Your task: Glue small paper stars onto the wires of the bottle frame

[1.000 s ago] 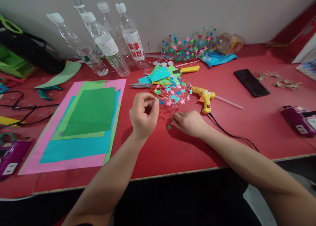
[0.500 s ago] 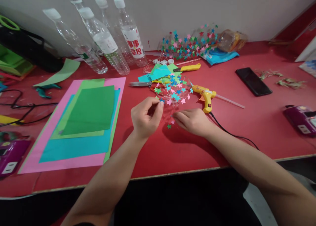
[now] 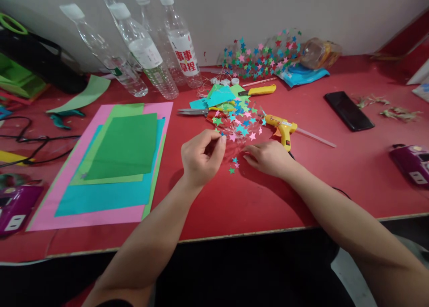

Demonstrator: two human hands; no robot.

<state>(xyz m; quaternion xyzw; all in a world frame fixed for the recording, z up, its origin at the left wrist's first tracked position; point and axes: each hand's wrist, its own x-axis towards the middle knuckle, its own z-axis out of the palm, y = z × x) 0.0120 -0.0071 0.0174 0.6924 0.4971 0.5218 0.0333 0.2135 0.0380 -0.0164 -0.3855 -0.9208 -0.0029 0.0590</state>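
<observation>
Left hand (image 3: 202, 157), near frame centre, pinches thumb to forefinger, its hold unclear; right hand (image 3: 268, 157), right of centre, curls loosely, grip hidden. Star cluster (image 3: 242, 130) lies just above, between them; loose stars (image 3: 232, 170) lie lower, nearer the right.

Large red Chinese characters stand in two rows on the white label (image 3: 183, 52) of the rightmost clear bottle (image 3: 193, 81): 事事 above, 拿捏 below. The paler label (image 3: 146, 53) on the front bottle (image 3: 163, 82) to its left carries print too faint to read. On the yellow glue gun (image 3: 280, 129), a small white sticker (image 3: 287, 124) bears marks too tiny to make out.
</observation>
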